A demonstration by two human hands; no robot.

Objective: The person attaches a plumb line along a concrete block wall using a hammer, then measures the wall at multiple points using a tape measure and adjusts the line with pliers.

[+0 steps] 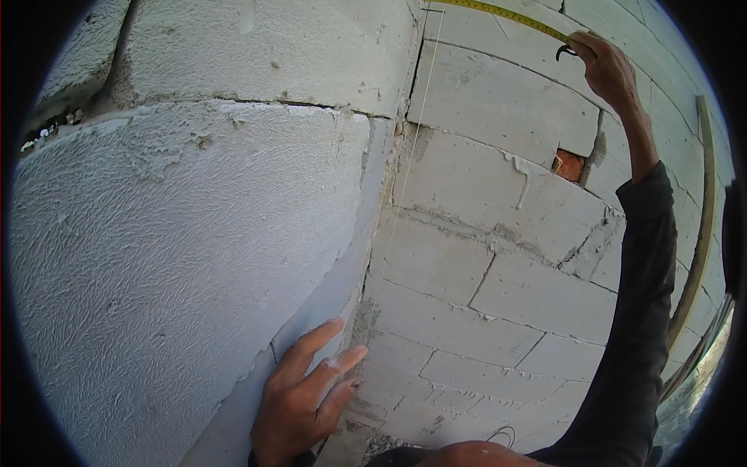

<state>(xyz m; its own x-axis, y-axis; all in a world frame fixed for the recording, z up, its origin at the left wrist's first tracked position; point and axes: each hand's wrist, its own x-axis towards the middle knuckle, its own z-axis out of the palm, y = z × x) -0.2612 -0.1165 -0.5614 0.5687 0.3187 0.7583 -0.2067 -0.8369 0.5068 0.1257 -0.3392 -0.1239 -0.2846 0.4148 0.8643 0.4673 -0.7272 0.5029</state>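
High at the upper right, my right hand (607,68) is closed around a tape measure. Its yellow blade (498,12) stretches leftward along the block wall toward the inner corner. A black curved piece (566,51) pokes out below the fingers; the case itself is hidden in the grip. Low in the view, my left hand (299,397) has its fingers spread and holds nothing. Those fingers are beside the edge of the rough-plastered wall (194,233), near the corner; whether they touch it I cannot tell. A thin pale string (420,117) runs down near the corner.
The facing wall (498,101) is of pale blocks with cracked joints and mortar smears. A small hole shows orange brick (569,165). A long wooden strip (703,226) stands along the right side. Looped wire (504,436) lies near the bottom.
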